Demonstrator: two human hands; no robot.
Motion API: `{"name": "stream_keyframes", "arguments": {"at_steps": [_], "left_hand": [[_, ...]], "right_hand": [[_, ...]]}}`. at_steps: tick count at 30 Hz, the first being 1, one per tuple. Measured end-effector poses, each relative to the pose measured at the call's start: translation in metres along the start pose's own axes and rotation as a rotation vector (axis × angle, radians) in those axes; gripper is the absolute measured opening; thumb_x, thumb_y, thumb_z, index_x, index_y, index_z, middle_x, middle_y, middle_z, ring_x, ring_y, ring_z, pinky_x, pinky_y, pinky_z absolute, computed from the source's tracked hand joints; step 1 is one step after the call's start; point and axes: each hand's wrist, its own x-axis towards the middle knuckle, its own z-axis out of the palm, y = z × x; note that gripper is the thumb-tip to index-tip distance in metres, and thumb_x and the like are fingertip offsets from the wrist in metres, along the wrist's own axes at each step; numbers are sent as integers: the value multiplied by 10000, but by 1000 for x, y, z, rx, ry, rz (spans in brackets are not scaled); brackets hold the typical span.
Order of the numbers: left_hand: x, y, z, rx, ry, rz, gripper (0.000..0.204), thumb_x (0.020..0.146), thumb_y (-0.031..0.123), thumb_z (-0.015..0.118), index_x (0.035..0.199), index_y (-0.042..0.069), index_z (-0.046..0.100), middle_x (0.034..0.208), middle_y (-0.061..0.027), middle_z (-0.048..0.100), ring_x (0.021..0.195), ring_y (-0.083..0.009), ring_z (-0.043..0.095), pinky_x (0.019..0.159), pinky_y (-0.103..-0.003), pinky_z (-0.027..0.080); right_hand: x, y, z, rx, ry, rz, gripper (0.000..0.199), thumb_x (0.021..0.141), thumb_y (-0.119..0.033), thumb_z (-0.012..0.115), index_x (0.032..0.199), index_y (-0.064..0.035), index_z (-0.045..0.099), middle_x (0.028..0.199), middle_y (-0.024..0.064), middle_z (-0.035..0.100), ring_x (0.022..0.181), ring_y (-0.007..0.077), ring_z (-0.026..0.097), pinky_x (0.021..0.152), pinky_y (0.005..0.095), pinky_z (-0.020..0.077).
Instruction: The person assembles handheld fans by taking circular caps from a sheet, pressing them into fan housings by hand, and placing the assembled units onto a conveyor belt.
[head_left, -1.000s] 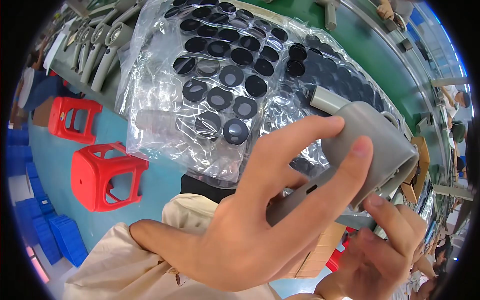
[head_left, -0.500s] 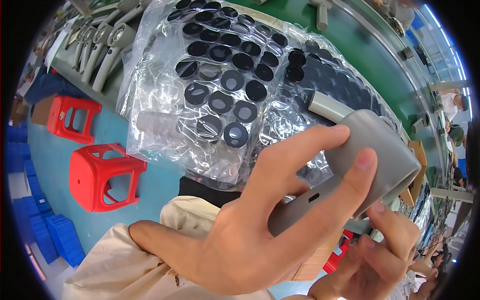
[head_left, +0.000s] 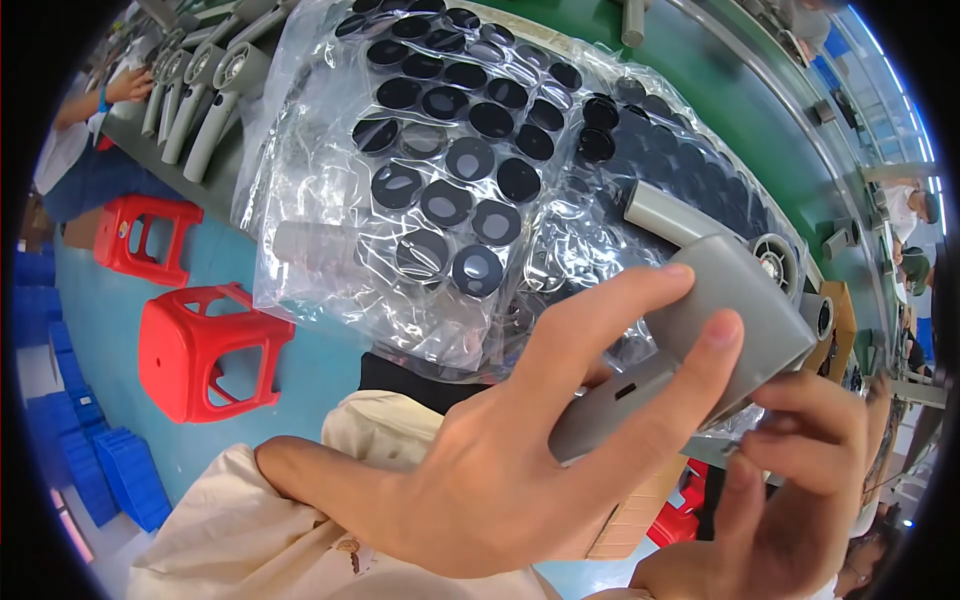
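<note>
My left hand (head_left: 500, 450) is wrapped round a grey plastic hair-dryer-shaped housing (head_left: 735, 310), its handle with a small dark slot across my palm. Two fingertips press on the wide head, which points to the right. Below the head's lower right edge, my right hand (head_left: 800, 470) is closed, thumb and fingers drawn together. A tiny thing may be between them, but it is too small to make out. Just beyond the housing lies another grey hair-dryer-shaped unit (head_left: 675, 215), its round end (head_left: 772, 262) showing inner parts. Clear plastic bags (head_left: 330, 220) of black discs (head_left: 470, 158) cover the bench in front.
More grey fan-like units (head_left: 215, 115) lie at the far left, where another person's hand (head_left: 130, 85) reaches in. Red stools (head_left: 185, 350) stand on the floor at left, near blue crates (head_left: 130, 475). A green conveyor (head_left: 730, 120) runs along the far side; a cardboard box (head_left: 845, 325) is at right.
The housing has tilted and shifted slightly down in my left hand. My right hand has moved up and right beside its edge. A co-worker's hand has appeared at the far left.
</note>
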Motion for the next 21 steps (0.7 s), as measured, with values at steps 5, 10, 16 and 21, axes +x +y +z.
{"name": "stream_keyframes", "arguments": {"at_steps": [5,10,16,21], "left_hand": [[2,-6,-6,13,-36,7,609,631,-173,677,1221,-104,539,1302,-336,365,749,-224,615,523,-239,509],[1,-6,-9,47,-11,64,578,626,-179,679,1188,-92,570,1274,-342,397,800,-240,616,526,-228,516],[-2,-18,10,81,232,181,537,619,-194,681,1134,-52,626,1240,-326,446,931,-261,599,512,-201,508],[6,-7,4,176,156,111,502,621,-188,675,1094,-20,661,1223,-308,469,933,-252,596,501,-191,502]], "right_hand": [[7,-12,-3,178,96,262,234,742,75,702,966,32,646,1005,152,535,665,128,469,544,218,367],[15,-13,16,184,280,273,204,655,150,709,832,56,670,858,155,525,593,132,427,487,204,280],[12,-21,21,-294,-1,291,285,552,169,591,769,-12,551,890,105,471,861,232,502,765,328,429],[26,-30,23,-212,72,385,210,646,146,709,830,53,668,859,169,526,580,140,423,483,206,280]]}}
